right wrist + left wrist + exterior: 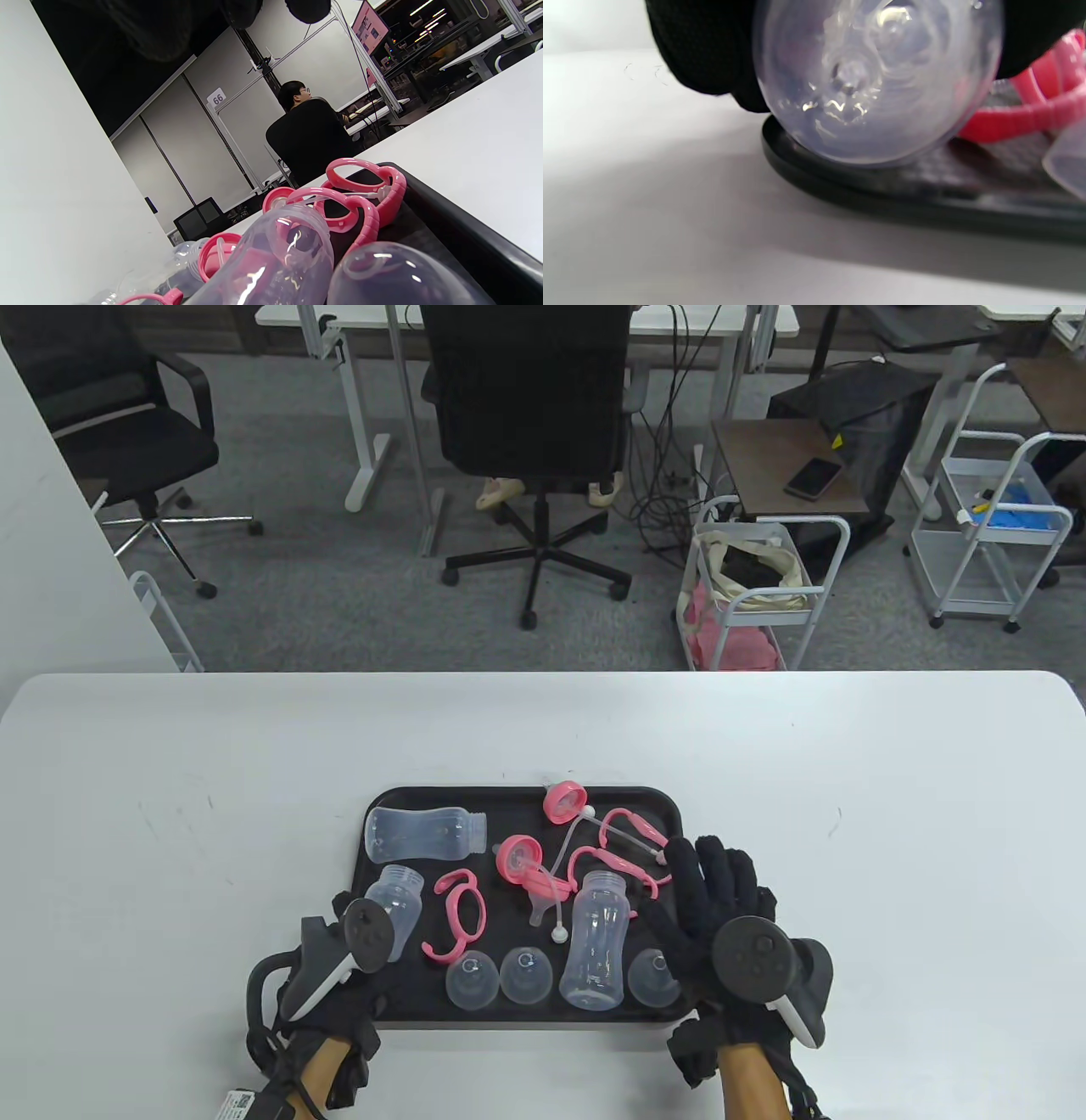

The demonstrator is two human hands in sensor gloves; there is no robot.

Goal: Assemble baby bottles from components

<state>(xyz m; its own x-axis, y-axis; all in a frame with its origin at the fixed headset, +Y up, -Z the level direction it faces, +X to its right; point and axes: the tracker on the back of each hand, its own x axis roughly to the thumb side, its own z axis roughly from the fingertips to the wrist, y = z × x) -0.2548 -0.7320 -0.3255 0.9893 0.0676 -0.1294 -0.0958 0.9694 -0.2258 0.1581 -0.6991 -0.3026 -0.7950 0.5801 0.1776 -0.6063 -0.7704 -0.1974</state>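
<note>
Both hands were over the black tray point(679, 814) at the near edge of the white table point(170, 814). The left hand point(339, 976) gripped a clear bottle point(397, 899) at the tray's near-left corner; in the left wrist view its round base point(878, 84) filled the frame with gloved fingers point(704, 51) curled round it, and it seemed to sit just at the tray's rim point(840, 186). The right hand point(721, 916) lay flat, fingers straight and holding nothing, over the tray's right side, its fingertips point(683, 853) close to the pink handle rings point(624, 844).

By my reading, assembly had hardly begun. Every part that could be seen was separate: no bottle carried a collar, handle or cap.

The tray held everything. A second clear bottle point(424, 833) lay on its side along the far-left edge. A third point(598, 940) sat near the middle front, its open neck towards the far side. Three clear domed caps lay along the near edge, two side by side point(496, 977) and one point(652, 976) right of the middle bottle, partly under the right hand. A pink handle ring point(458, 916) lay beside the gripped bottle. One pink collar point(564, 802) sat at the far edge, another point(517, 857) in the middle with thin straw tubing point(560, 899) trailing from it.

All three bottles looked empty. What was left, then, was nearly the whole job: fitting handles, collars with straws, and caps to each bottle
</note>
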